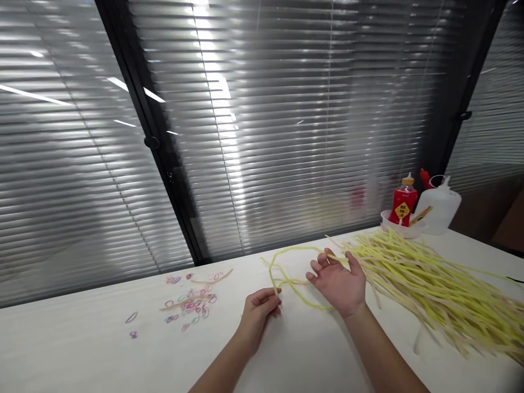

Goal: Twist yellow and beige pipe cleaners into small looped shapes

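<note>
A long yellow-green strand (286, 256) lies looped on the white table between my hands. My left hand (258, 308) pinches one part of that loop with fingers curled closed. My right hand (339, 281) is palm up with the fingers loosely curled, and the strand's other part runs across its fingertips toward the big pile of yellow strands (434, 284) spread to the right.
Small coloured rubber bands (190, 301) are scattered on the table (102, 355) to the left. At the back right stand a red bottle (403, 205) in a white bowl (399, 226) and a white squeeze bottle (440, 207). Window blinds (286, 120) rise behind the table.
</note>
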A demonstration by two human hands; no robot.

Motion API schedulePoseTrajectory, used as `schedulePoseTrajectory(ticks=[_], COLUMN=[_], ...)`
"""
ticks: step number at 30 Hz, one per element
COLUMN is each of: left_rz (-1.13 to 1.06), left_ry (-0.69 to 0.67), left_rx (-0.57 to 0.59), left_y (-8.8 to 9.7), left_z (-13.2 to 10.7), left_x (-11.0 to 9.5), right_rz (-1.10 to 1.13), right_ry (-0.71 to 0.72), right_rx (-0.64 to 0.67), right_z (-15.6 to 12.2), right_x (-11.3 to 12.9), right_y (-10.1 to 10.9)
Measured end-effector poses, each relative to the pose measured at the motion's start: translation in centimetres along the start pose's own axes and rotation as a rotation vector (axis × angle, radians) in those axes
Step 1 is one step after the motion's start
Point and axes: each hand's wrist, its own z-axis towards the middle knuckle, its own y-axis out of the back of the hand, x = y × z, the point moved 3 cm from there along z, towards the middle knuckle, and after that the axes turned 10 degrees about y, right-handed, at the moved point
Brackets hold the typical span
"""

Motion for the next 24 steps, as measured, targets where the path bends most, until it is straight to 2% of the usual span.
schedulePoseTrajectory(ticks=[10,15,21,24], left_rz=[0.037,0.072,0.077,0.081], left_ry=[-0.009,-0.031,-0.026,-0.025], left_rx=[0.041,0.046,0.045,0.058], left_y=[0.1,-0.2,-0.4,-0.3], left_z=[0.4,0.2,0.0,-0.1], left_x=[0.5,0.1,0.0,0.0], right_rz=[-0.031,-0.183,-0.347,-0.478], right_ry=[-0.082,-0.132,-0.163,-0.172], right_rx=[0.207,0.243,0.181,0.212], right_z=[-0.9,-0.9,-0.6,-0.5], right_x=[-1.1,-1.8,-3.1,-4.0], right_y=[-1.2,-1.7,-2.0,-1.9])
